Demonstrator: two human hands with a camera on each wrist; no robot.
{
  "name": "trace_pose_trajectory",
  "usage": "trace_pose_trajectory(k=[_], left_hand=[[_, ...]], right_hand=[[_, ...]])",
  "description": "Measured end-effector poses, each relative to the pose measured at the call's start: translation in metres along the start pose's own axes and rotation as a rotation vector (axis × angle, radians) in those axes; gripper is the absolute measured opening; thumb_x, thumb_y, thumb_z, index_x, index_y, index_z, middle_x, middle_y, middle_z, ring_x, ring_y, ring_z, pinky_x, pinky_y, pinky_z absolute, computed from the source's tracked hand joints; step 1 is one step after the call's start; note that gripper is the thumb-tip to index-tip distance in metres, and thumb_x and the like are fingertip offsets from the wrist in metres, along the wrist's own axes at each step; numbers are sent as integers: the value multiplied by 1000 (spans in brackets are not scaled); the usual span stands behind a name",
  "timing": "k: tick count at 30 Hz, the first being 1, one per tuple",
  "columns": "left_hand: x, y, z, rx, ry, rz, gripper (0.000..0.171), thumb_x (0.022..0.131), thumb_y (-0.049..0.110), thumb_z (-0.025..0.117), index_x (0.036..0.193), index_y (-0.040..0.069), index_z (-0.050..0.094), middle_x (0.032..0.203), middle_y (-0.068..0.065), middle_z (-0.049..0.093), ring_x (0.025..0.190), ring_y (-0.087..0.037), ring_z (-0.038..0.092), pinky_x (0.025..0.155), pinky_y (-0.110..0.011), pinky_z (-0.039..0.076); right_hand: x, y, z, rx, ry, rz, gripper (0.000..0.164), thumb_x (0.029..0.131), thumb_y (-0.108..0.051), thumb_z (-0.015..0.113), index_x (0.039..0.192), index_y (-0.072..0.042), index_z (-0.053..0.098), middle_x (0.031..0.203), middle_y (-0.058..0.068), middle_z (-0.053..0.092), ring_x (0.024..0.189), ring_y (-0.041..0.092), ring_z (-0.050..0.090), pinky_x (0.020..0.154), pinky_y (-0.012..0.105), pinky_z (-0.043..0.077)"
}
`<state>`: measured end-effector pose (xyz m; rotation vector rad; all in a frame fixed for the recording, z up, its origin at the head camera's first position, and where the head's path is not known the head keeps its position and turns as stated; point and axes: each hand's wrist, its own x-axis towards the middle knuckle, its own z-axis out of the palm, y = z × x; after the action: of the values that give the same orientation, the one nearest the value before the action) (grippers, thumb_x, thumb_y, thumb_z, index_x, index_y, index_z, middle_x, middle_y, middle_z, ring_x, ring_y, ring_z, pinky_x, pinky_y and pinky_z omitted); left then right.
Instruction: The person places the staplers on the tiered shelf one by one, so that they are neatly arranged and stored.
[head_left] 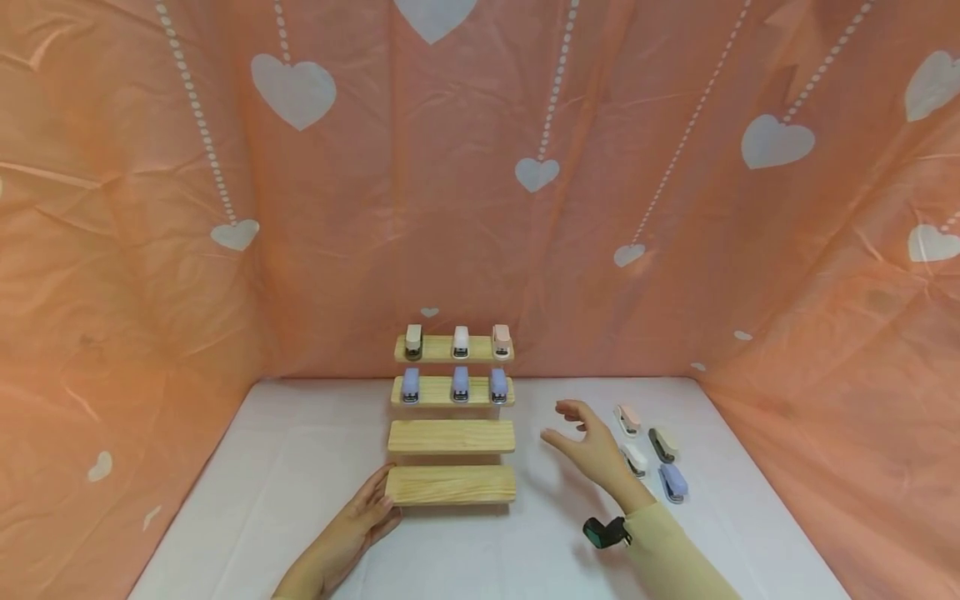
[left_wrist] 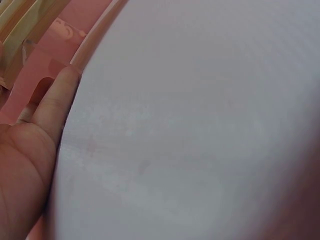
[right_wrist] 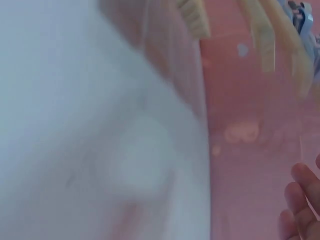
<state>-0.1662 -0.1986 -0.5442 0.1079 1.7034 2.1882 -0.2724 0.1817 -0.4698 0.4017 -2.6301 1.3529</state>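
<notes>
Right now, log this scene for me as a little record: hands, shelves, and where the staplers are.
Wooden shelves: four tiers
Left hand: touching the left end of the lowest tier
Right hand: holding nothing, between the shelves and the loose staplers
Top tier: cream stapler, white stapler, pink stapler, left to right
Second tier: three lavender staplers
Table, right side: four loose staplers: pink, cream, white, lavender
</notes>
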Motion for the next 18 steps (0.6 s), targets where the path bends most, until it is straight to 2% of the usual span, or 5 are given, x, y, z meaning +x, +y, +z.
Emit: trace_pose_trajectory(k=[7,11,18], left_hand=[[0,0,0,-2,-21,12,72,102,25,49,157,17,2,157,-26,3,143,-37,12,110,-34,35],[-1,1,0,-6,-25,16,72,102,24,48,157,17,2,157,-27,2,143,-38,11,110,-34,35],[0,2,2,-13,-5,-1,71,101,25,49,157,19,5,157,-27,3,143,-39,11,111,-35,34]], right_hand=[[-23,29,-27,-25,11,52,63,81,-44,77,130,-12,54,128,10,59,119,28,51,99,46,42],[-34,45,-43,-33,-3,113,67,82,-47,74,133,-10,50,133,15,54,123,32,46,103,51,40],[-45,62,-68,-96,-15,217,79,84,-54,70,141,-6,44,137,18,48,128,37,40,103,58,38]])
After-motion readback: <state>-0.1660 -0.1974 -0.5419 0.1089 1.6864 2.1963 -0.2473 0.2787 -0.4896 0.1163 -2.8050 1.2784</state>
